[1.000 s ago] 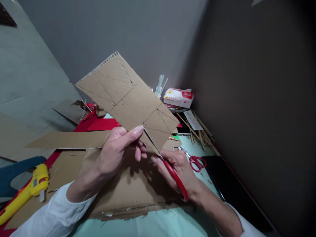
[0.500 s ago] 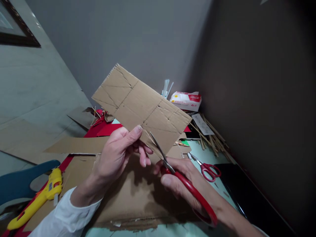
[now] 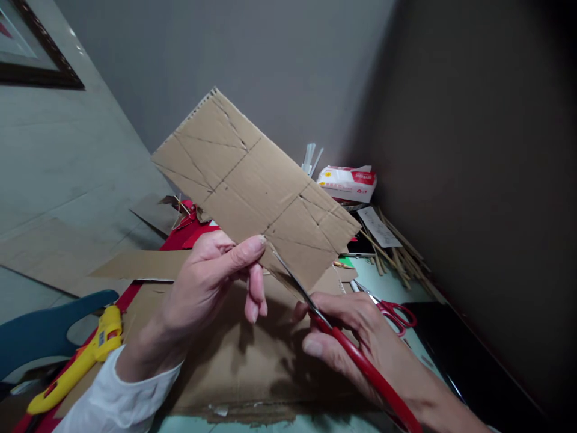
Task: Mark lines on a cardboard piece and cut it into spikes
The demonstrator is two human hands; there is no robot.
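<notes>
Midair, cardboard piece (image 3: 256, 180) marked with dark lines tilts above larger cardboard sheet (image 3: 261, 379). Left hand (image 3: 211, 285) pinches its lower edge, thumb on marked face, curled fingers below. Right hand (image 3: 360, 337) wraps round handles of red-handled scissors (image 3: 372, 376), 1 blade showing along piece's near lower edge. 2nd scissors (image 3: 399, 316) rest on pale green surface (image 3: 385, 285), just beyond right hand. Yellow glue gun (image 3: 101, 346) near left sleeve (image 3: 124, 391). Farther back, red-and-white packet (image 3: 345, 183) and thin sticks (image 3: 403, 264); black slab (image 3: 478, 361) far right.

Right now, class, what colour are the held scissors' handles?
The handles are red, clearest in the head view.
</notes>
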